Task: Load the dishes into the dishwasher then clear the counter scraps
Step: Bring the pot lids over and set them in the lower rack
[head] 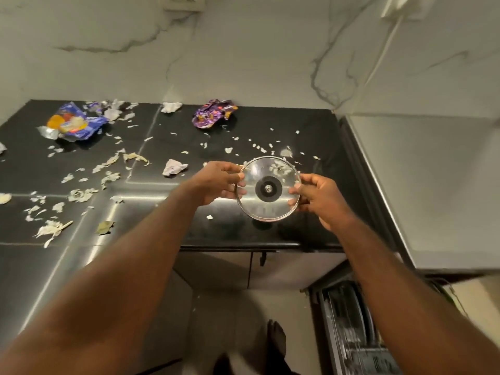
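Currently, left hand and right hand pinch opposite rim edges of a round glass lid held tilted above the counter, with the dishwasher rack lying down and rightward, nearer the right hand.

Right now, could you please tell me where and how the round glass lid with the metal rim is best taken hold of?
Take the round glass lid by its metal rim, from its left and right sides, as the left grip and right grip pinch it now. It faces the camera with its black centre disc, so no knob shows; the thin rim is free.
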